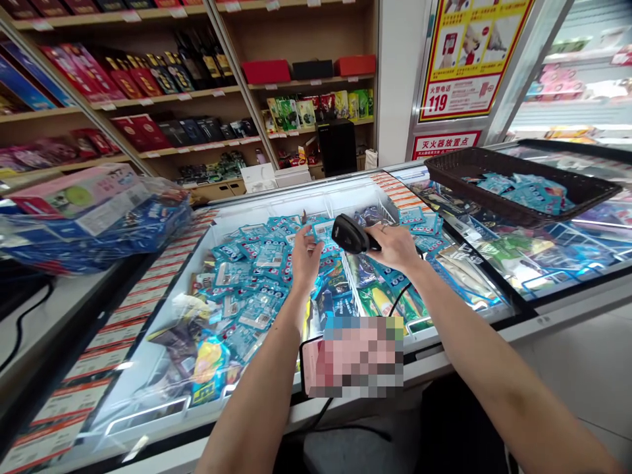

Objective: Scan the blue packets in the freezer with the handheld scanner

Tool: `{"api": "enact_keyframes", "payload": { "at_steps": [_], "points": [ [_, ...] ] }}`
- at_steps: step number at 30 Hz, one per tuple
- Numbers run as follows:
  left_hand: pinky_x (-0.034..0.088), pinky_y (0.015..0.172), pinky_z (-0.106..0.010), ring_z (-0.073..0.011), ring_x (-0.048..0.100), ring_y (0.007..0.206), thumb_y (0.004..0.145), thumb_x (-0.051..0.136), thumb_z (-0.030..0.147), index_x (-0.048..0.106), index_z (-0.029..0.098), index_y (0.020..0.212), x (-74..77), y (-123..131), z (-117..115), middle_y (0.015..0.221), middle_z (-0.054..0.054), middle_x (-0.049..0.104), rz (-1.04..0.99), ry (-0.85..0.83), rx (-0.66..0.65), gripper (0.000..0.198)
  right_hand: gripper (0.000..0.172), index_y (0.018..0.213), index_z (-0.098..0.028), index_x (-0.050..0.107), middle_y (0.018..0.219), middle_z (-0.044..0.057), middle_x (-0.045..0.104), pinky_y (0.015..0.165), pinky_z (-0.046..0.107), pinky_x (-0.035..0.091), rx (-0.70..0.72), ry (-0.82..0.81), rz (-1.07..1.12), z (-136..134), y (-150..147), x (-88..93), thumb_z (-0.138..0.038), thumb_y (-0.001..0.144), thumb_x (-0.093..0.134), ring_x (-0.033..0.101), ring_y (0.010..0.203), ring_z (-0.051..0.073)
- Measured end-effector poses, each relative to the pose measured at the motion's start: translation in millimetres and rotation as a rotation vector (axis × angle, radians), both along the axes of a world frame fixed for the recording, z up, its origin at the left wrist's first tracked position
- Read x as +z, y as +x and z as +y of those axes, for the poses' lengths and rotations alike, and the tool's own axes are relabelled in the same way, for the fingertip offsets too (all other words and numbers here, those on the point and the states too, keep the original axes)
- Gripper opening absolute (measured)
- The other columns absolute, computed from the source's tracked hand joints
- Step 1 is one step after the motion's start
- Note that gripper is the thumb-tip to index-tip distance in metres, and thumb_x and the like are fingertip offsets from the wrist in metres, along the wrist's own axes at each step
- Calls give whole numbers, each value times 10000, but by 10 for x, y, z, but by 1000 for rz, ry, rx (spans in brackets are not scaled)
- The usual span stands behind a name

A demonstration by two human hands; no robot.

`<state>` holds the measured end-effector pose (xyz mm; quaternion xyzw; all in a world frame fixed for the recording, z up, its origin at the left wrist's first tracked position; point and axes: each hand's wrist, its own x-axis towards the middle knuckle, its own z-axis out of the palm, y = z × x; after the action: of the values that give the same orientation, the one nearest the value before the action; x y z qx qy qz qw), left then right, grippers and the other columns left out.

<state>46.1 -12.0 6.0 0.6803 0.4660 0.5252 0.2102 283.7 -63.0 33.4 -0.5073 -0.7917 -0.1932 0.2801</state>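
Note:
My right hand (397, 247) is closed round the handle of a black barcode scanner (351, 234), whose head points left over the chest freezer (345, 191). A black cable (395, 303) hangs down from the scanner. My left hand (305, 258) is raised just left of the scanner's head, fingers bent and pinching a teal ice-cream packet (323, 232) by its edge. Below both hands lie several teal packets (257, 263) in the freezer's left compartment.
A phone-like device with a blurred screen (353, 359) rests on the freezer's near rim. A black basket (518, 184) with teal packets sits on the glass lid at right. Stacked boxes in plastic (93, 217) stand left. Shelves of goods line the back wall.

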Motion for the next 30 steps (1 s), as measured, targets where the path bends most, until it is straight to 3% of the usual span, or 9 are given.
{"api": "enact_keyframes", "payload": {
  "at_steps": [6, 17, 30],
  "points": [
    [479, 640, -256, -138, 586, 761, 824, 545, 299, 526, 203, 1127, -8, -35, 13, 951, -57, 642, -30, 0, -13, 318, 322, 1117, -201, 583, 924, 48, 662, 667, 268, 356, 113, -33, -94, -18, -58, -8, -359, 839, 545, 596, 810, 181],
    [473, 626, -246, -131, 580, 762, 837, 524, 303, 508, 216, 1158, -55, -21, 2, 979, -57, 631, -30, 29, 50, 333, 313, 1090, -184, 591, 916, 58, 663, 627, 271, 338, 94, 6, -93, -26, -59, 7, -354, 833, 537, 592, 786, 184],
    [466, 619, -240, -128, 579, 746, 821, 546, 299, 516, 217, 1152, -51, -25, 7, 964, -46, 636, -46, 9, 35, 342, 316, 1096, -191, 591, 916, 59, 660, 645, 278, 350, 97, 1, -99, -7, -50, -18, -368, 840, 537, 596, 799, 192]
  ]
}}
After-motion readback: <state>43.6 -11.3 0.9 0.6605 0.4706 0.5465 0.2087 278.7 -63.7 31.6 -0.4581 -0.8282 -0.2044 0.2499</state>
